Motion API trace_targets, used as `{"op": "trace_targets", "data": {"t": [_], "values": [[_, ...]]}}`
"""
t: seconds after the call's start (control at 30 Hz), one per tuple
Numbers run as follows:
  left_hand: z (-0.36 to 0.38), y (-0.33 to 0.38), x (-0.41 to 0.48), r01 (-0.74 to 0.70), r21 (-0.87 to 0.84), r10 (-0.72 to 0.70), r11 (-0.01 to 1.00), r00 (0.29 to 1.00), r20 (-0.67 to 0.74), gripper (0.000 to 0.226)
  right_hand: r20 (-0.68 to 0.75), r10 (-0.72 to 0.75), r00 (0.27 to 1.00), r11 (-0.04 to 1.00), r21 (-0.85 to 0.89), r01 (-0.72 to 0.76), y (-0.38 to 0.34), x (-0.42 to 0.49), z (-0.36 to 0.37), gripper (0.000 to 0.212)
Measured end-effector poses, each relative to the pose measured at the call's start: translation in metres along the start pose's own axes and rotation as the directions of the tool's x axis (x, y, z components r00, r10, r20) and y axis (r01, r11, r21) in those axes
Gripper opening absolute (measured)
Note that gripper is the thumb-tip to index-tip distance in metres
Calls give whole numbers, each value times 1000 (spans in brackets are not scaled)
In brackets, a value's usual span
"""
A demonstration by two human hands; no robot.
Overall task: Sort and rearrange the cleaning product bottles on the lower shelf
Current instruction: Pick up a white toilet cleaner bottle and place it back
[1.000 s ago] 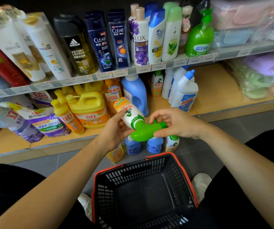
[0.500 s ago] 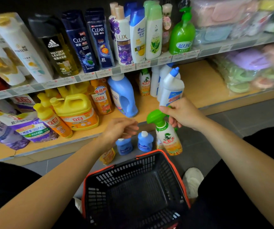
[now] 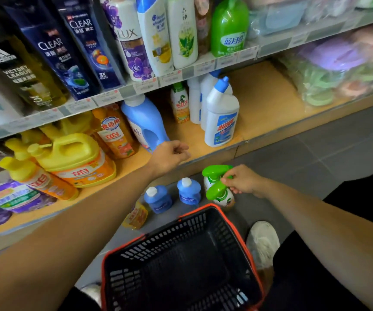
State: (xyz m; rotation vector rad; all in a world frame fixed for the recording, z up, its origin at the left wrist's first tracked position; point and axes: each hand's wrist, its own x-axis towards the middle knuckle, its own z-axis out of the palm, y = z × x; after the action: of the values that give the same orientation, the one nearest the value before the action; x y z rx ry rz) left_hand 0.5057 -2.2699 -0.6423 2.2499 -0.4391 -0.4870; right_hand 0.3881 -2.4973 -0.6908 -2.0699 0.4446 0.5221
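Two green-topped spray bottles stand close together on the floor below the lower shelf (image 3: 268,113). My right hand (image 3: 242,181) pinches the green trigger head of the nearer spray bottle (image 3: 214,191); the other spray bottle (image 3: 215,172) is right behind it. Hovering at the shelf's front edge, my left hand (image 3: 169,156) has loosely curled fingers and holds nothing. It sits just in front of a blue detergent bottle (image 3: 145,124). On the shelf also stand a white blue-capped cleaner bottle (image 3: 221,117) and a small orange-labelled bottle (image 3: 179,104).
Two small blue bottles (image 3: 158,198) (image 3: 188,191) and a yellow pouch (image 3: 136,217) rest on the floor by the spray bottles. A black basket with an orange rim (image 3: 232,225) is in front of me. Yellow jugs (image 3: 73,158) and purple pouches (image 3: 12,196) fill the shelf's left part.
My right hand lowered the spray bottle from shelf height to the floor beside the other one. My left hand, which let go of it earlier, rose toward the shelf edge.
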Motion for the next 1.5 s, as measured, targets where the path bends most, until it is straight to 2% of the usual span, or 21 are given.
{"op": "trace_targets", "data": {"t": [0.1, 0.3, 0.37, 0.47, 0.57, 0.67, 0.77, 0.87, 0.93, 1.03, 1.1, 1.17, 1.27, 1.4, 1.5], "values": [[19, 8, 38, 5, -95, -10, 995, 999, -47, 46, 37, 14, 999, 1000, -5, -14, 10, 12, 5, 17], [50, 29, 94, -72, -249, 34, 966, 988, -151, 76, -88, 29, 996, 999, 29, -27, 13, 37, -6, 16], [59, 39, 105, -122, -269, 71, 955, 979, -193, 73, -184, 42, 982, 999, 19, -39, 18, 40, -9, 15], [70, 52, 115, -158, -282, 92, 946, 968, -235, 65, -315, 144, 938, 988, 95, -119, 24, 41, -12, 17], [75, 57, 121, -145, -237, 88, 961, 968, -235, 59, -319, 269, 909, 958, 191, -216, 25, 39, -17, 30], [74, 57, 124, -110, -224, 58, 968, 972, -228, 61, -292, 350, 890, 929, 226, -292, 27, 37, -23, 31], [67, 56, 118, -113, -181, 75, 977, 975, -207, 65, -294, 333, 896, 942, 153, -299, 29, 33, -29, 35], [56, 53, 107, -152, -69, 135, 986, 969, -209, 67, -330, 251, 910, 961, -30, -276, 25, 29, -36, 43], [44, 52, 97, -185, -12, 178, 983, 961, -213, 68, -384, 181, 905, 978, -28, -207, 17, 25, -41, 47], [19, 56, 75, -216, 25, 217, 976, 955, -202, 76, -479, -21, 877, 985, 142, 101, -11, 19, -46, 44], [1, 61, 57, -253, 31, 254, 967, 950, -180, 79, -527, -161, 834, 912, 243, 330, -36, 11, -50, 50], [-16, 65, 36, -301, -27, 293, 953, 943, -155, 73, -534, -275, 800, 829, 290, 478, -60, 0, -53, 56], [-37, 69, 0, -318, -159, 308, 935, 948, -84, 56, -432, -402, 808, 737, 371, 565, -88, -18, -52, 66], [-52, 77, -52, -306, -326, 314, 895, 949, -29, 42, -323, -506, 800, 672, 435, 600, -115, -45, -43, 57], [-61, 77, -83, -217, -421, 256, 881, 966, 37, 35, -260, -559, 787, 633, 479, 608, -125, -60, -36, 47]]}}
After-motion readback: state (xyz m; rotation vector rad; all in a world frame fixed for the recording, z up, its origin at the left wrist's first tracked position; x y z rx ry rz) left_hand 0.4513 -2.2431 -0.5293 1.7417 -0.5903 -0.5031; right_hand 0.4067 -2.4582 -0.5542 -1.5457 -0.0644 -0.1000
